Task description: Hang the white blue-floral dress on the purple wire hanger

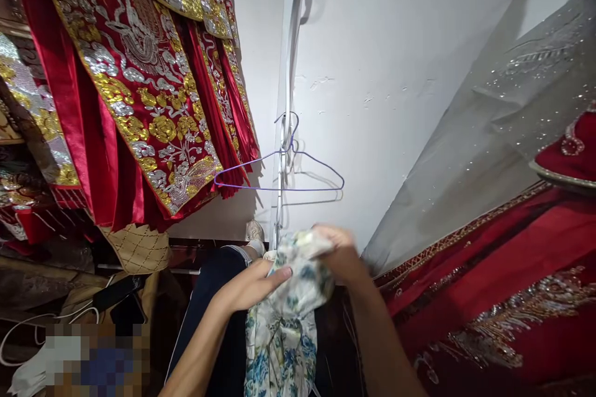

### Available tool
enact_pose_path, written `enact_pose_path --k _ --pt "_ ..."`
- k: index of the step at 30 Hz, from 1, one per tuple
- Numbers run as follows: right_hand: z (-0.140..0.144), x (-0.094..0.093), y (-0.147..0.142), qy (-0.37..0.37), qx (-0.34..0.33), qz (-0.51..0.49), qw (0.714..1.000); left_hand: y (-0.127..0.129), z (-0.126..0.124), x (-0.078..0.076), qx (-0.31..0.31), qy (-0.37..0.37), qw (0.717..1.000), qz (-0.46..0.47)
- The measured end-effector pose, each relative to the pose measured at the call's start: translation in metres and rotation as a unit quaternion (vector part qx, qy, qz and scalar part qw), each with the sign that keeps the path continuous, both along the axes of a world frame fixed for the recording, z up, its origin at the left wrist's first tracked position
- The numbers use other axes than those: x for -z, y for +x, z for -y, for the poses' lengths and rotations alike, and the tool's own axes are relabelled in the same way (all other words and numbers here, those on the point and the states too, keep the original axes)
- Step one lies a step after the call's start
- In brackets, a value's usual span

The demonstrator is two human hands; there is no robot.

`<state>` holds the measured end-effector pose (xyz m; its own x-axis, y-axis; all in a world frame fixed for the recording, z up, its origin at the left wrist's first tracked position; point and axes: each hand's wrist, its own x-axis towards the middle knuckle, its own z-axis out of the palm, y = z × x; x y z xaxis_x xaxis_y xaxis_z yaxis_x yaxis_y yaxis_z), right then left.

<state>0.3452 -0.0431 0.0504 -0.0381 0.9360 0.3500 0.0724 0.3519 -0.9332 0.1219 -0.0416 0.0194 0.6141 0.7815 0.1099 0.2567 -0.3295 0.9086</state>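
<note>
A white garment with a blue and green floral print (282,347) hangs down in front of my legs, bunched at its top. My left hand (256,285) is closed on its left side, with the thumb lying over the cloth. At its upper right, my right hand (338,245) grips the fabric; motion blurs the fingers. Just beyond the garment, a purple wire hanger (279,188) hangs with nothing on it, in front of a white upright strip on the wall.
Red embroidered costumes (153,105) hang at the left. A sheer glittery fabric (465,155) and a red beaded gown (488,273) fill the right. Lower left, a chair (149,291) carries dark items, beside white cables (23,329). A white wall (372,43) stands ahead.
</note>
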Motion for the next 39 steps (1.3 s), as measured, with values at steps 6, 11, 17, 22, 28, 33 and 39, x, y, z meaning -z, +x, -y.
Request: enact_pose_path --k 6,11,17,22,28,33,39 --pt "-0.080 -0.031 0.010 0.160 0.166 -0.033 0.972 -0.037 -0.006 -0.005 -0.146 0.093 0.985 -0.018" --pt "-0.137 0.003 -0.017 0.057 0.088 0.051 0.993 -0.066 -0.023 -0.022 -0.221 0.159 0.953 -0.131" --pt "-0.113 0.027 0.030 0.057 0.129 0.072 0.987 -0.103 -0.048 -0.024 -0.187 0.184 0.897 -0.356" --pt "-0.083 0.002 0.061 0.077 0.106 0.127 0.983 -0.100 -0.075 -0.060 -0.212 0.277 0.917 -0.192" --pt "-0.068 -0.009 0.044 0.027 -0.002 0.076 0.997 -0.052 -0.094 -0.115 -0.203 0.418 0.880 -0.102" --pt "-0.047 -0.007 0.050 0.089 0.029 -0.006 0.996 -0.040 -0.119 -0.120 -0.143 0.425 0.886 -0.121" --pt "-0.060 -0.053 0.125 0.042 0.195 0.023 0.980 -0.059 -0.132 -0.124 -0.168 0.438 0.874 -0.126"
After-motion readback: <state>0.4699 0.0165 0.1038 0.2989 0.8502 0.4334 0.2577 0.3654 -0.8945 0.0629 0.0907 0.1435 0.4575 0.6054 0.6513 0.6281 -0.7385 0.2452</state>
